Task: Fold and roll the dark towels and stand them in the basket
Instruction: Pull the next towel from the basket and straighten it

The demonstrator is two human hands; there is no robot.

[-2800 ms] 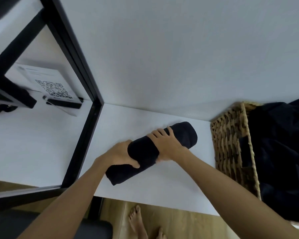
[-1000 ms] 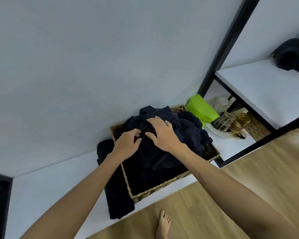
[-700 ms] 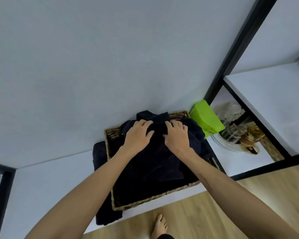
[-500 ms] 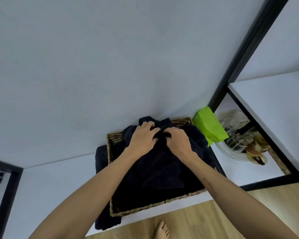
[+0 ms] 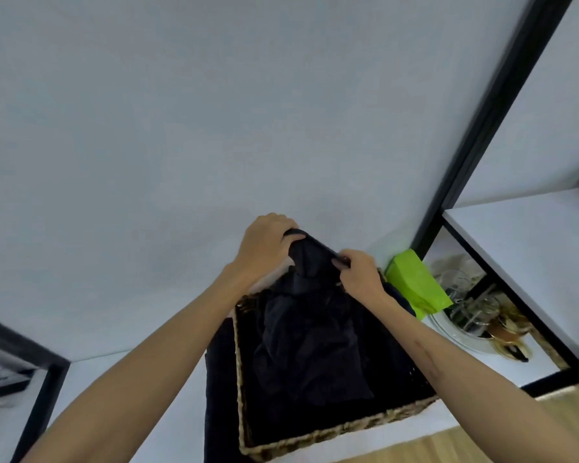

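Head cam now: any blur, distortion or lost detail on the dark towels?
Head view: wide-angle bends the black shelf post; right edge smeared; lit evenly, no glare; the dark towel gripped by left hand and right hand merges with the pile in the basket, folds barely readable.

The basket sits on the desk with towels inside. A rolled towel lies against its left wall; a box and a tray of glassware stand to its right.
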